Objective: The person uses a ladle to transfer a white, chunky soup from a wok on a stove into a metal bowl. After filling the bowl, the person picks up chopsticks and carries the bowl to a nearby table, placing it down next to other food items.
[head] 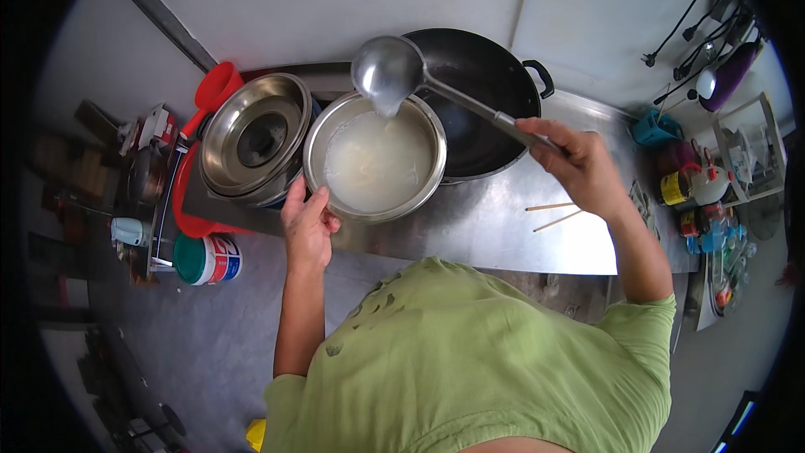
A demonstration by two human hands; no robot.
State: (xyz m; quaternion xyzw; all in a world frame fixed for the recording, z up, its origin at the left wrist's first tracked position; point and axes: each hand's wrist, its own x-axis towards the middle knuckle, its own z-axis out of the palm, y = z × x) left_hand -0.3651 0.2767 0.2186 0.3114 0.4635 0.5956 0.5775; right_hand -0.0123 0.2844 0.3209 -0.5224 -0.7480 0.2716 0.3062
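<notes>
My left hand (307,223) grips the near left rim of a stainless steel bowl (377,157) that holds cloudy, whitish liquid. The handle of a large metal ladle (390,69) is in my right hand (575,163). The ladle's head is tilted over the far side of the bowl, and whitish liquid runs from its lip into the bowl. Behind and to the right of the bowl stands a black wok (484,94) with a side handle; the bowl overlaps its left part. Its inside looks dark, with a wet sheen.
Stacked metal bowls (258,138) and a red plastic dipper (217,91) are at the left. Two chopsticks (553,206) lie on the steel counter (503,233) near my right forearm. Bottles (676,187) and a blue basket (656,129) stand at the right. A green-lidded tub (204,259) is at lower left.
</notes>
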